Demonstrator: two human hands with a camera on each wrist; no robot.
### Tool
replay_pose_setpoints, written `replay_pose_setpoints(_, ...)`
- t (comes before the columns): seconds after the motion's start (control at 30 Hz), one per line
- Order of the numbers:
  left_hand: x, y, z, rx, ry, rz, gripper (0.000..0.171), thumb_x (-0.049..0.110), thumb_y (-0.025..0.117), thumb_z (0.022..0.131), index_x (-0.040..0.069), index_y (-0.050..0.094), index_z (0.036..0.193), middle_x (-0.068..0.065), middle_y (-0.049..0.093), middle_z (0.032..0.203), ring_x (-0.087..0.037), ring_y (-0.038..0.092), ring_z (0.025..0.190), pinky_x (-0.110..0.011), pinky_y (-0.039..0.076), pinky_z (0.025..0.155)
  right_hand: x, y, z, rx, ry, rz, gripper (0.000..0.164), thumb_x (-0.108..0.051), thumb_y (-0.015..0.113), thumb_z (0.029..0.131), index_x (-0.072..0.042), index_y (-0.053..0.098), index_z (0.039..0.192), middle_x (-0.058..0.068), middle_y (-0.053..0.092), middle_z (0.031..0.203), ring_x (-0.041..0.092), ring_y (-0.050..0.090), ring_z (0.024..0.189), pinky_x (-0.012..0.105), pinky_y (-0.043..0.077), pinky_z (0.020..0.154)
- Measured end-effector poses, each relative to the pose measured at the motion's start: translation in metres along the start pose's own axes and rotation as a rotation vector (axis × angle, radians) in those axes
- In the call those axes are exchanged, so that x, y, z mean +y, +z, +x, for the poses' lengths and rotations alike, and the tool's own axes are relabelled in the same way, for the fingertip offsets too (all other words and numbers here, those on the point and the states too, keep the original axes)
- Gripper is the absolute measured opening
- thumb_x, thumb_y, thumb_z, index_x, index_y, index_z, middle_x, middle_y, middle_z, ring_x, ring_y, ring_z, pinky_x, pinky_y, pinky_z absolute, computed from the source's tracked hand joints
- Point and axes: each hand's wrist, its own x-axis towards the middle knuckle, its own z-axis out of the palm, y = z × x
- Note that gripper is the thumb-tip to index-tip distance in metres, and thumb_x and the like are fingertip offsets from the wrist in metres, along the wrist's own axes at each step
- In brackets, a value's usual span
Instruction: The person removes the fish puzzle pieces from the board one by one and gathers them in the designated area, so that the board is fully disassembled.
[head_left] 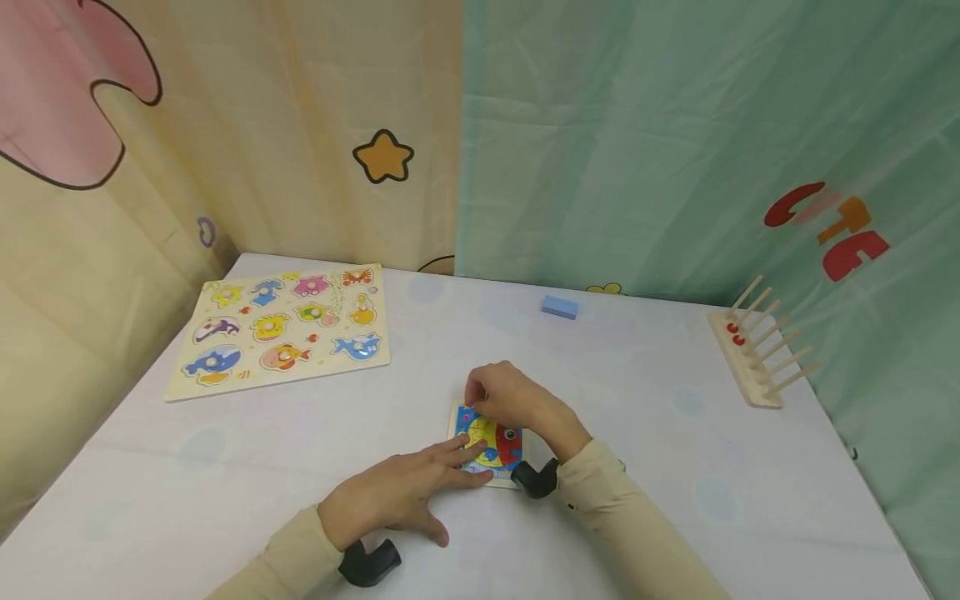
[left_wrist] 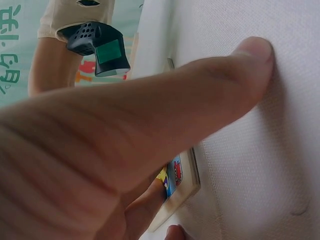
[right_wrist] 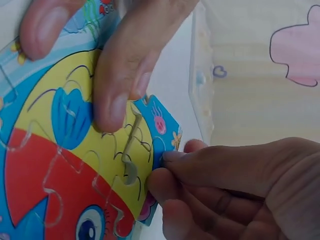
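Observation:
A small jigsaw puzzle of a yellow and red fish on blue lies in a pale wooden tray at the table's front middle. My right hand pinches a puzzle piece with a pink jellyfish between thumb and fingers at the far left corner. That piece sits tilted, a gap showing along its edge. My left hand lies with fingers spread, its fingertips resting on the yellow part. In the left wrist view, the left thumb stretches out over the white cloth.
A wooden peg puzzle board of sea animals lies at the far left. Near the back edge is a blue block. A wooden rack with upright pegs and red beads stands far right. Printed curtains hang behind.

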Motion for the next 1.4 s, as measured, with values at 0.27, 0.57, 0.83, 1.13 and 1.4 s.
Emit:
replay_pose_setpoints(0.27,0.000,0.001,0.000,0.005,0.007,0.005,0.078,0.036,0.088,0.071,0.033,0.055,0.141,0.003,0.035,0.157,-0.020,0.025,0.147,-0.052,0.050,0.093,-0.004,0.002,-0.002,0.051,0.030,-0.047,0.004,-0.008,0.073,0.086,-0.010,0.075,0.090,-0.001,0.068,0.085,0.015,0.056,0.076,0.023,0.052,0.063)
replay_pose_setpoints(0.57,0.001,0.001,0.002,-0.001,0.006,0.004,0.078,0.036,0.088,0.072,0.034,0.054,0.142,0.003,0.034,0.158,-0.021,0.025,0.147,-0.054,0.051,0.091,0.001,0.001,-0.004,0.030,0.032,0.045,0.005,-0.012,0.074,0.087,-0.010,0.069,0.088,-0.001,0.065,0.081,0.014,0.058,0.071,0.023,0.054,0.061)
replay_pose_setpoints(0.83,0.000,0.002,0.000,0.002,0.004,0.017,0.079,0.037,0.088,0.071,0.035,0.053,0.142,0.003,0.034,0.158,-0.021,0.025,0.147,-0.053,0.052,0.089,0.010,0.000,-0.005,0.017,-0.063,0.166,0.003,-0.009,0.073,0.087,-0.011,0.071,0.089,-0.005,0.065,0.078,0.011,0.058,0.068,0.023,0.052,0.059)
replay_pose_setpoints(1.13,0.001,0.003,-0.001,-0.006,0.004,0.001,0.078,0.037,0.087,0.072,0.035,0.054,0.142,0.003,0.036,0.157,-0.022,0.025,0.147,-0.053,0.050,0.093,0.028,-0.002,-0.013,0.062,-0.028,0.305,0.007,-0.013,0.075,0.087,-0.012,0.078,0.093,-0.006,0.072,0.080,0.013,0.061,0.066,0.026,0.052,0.060)
replay_pose_setpoints(1.4,0.000,0.002,0.000,-0.010,-0.009,-0.003,0.079,0.035,0.087,0.072,0.036,0.052,0.143,0.006,0.033,0.158,-0.021,0.023,0.148,-0.055,0.048,0.095,0.050,-0.009,-0.029,0.071,0.061,0.351,0.009,-0.014,0.076,0.085,-0.010,0.079,0.094,-0.003,0.072,0.078,0.016,0.055,0.055,0.026,0.045,0.053)
